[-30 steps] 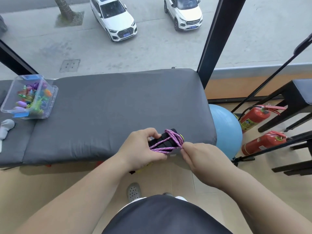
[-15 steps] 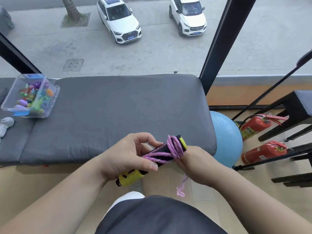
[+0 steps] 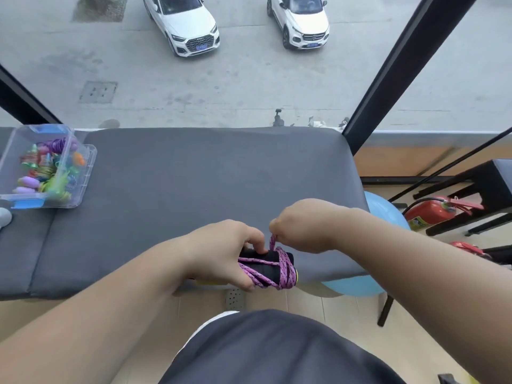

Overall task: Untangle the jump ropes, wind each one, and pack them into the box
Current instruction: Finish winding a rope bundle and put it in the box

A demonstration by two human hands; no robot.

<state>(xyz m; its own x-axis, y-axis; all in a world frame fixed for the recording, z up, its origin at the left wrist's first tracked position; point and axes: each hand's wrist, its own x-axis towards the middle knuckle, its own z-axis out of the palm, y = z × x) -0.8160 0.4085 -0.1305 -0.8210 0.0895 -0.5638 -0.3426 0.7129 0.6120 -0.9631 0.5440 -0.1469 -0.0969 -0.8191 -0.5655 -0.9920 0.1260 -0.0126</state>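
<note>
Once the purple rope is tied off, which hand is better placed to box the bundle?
Left. The left hand wraps the rope-wound handles, and the clear box sits at the left end of the bench. The right hand only pinches the loose rope end.

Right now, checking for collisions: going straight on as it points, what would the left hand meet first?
Probably the right hand, pinching the purple rope just beyond the left hand; depth unclear.

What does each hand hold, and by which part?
The left hand grips the handles beside the windings; the right hand pinches the free end of the purple rope above them.
</note>
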